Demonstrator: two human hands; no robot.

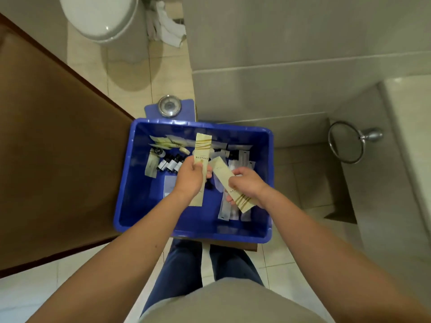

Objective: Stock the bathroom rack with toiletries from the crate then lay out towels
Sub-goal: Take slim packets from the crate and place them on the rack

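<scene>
Both hands were held over the blue crate (130, 180), directly ahead of the person's legs. The left hand (190, 177) gripped 1 cream packet (203, 145) upright. The right hand (247, 184) pinched a 2nd packet (221, 171), held slanted. Small dark bottles (170, 163) and more sachets lay inside the crate. A blue scale (169, 108) stood just beyond it, and the toilet (100, 17) farther off.
</scene>
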